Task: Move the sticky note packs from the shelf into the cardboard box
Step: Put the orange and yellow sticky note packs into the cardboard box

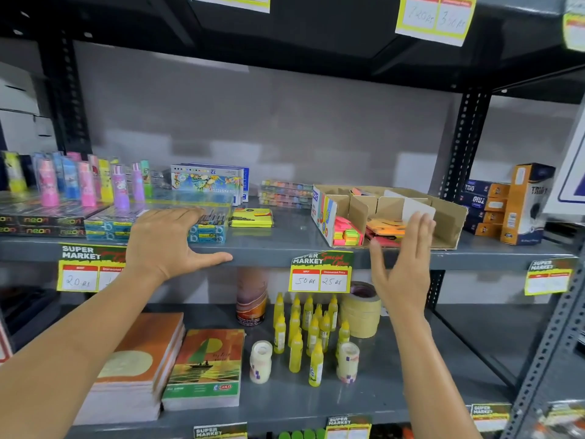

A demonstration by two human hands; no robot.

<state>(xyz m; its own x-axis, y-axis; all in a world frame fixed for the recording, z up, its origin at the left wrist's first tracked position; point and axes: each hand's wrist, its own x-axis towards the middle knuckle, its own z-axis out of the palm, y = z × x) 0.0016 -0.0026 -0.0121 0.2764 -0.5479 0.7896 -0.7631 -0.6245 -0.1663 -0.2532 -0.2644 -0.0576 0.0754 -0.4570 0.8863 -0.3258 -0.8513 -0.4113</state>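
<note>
A small stack of yellow sticky note packs [252, 217] lies on the grey middle shelf [285, 245], between my hands. To its right stands an open cardboard box [449, 223] with dividers, holding pink, green and orange sticky note packs [348, 232]. My left hand [167, 239] is spread flat over blue packs at the shelf's front edge, left of the yellow stack, holding nothing. My right hand [405, 264] is raised edge-on in front of the box's front side, fingers straight and empty.
Colourful lighters [85, 182], neon boxes [38, 224], oil pastel boxes [209, 180] and clear colour cases [285, 193] fill the shelf's left and back. Blue and orange cartons [506, 204] stand right of the box. Glue bottles [304, 331], tape rolls [361, 308] and notebooks [202, 369] sit on the shelf below.
</note>
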